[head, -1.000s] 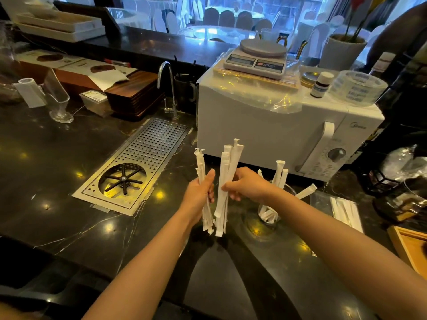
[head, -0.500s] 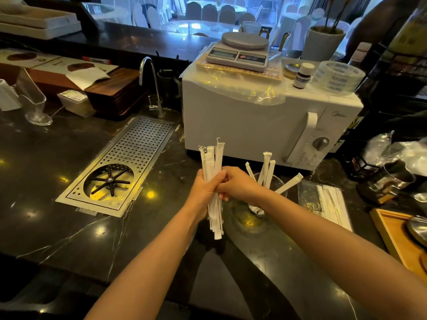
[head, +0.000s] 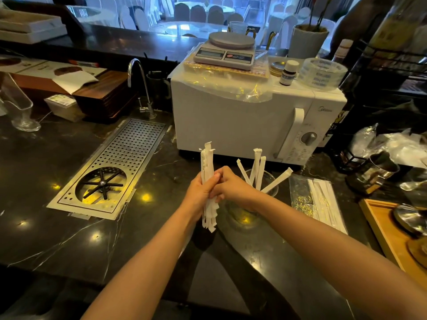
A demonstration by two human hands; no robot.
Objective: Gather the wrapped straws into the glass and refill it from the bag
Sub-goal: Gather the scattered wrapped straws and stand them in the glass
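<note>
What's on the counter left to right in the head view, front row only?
Drain grate → bundle of straws held in both hands → glass with a few straws → bag of straws → wooden tray.

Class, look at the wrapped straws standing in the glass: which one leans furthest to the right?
The rightmost straw in the glass. It slants low over the rim of the glass toward the bag, while the other straws in the glass stand nearly upright.

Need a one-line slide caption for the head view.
Both hands squeeze a bundle of wrapped straws beside the glass.
</note>
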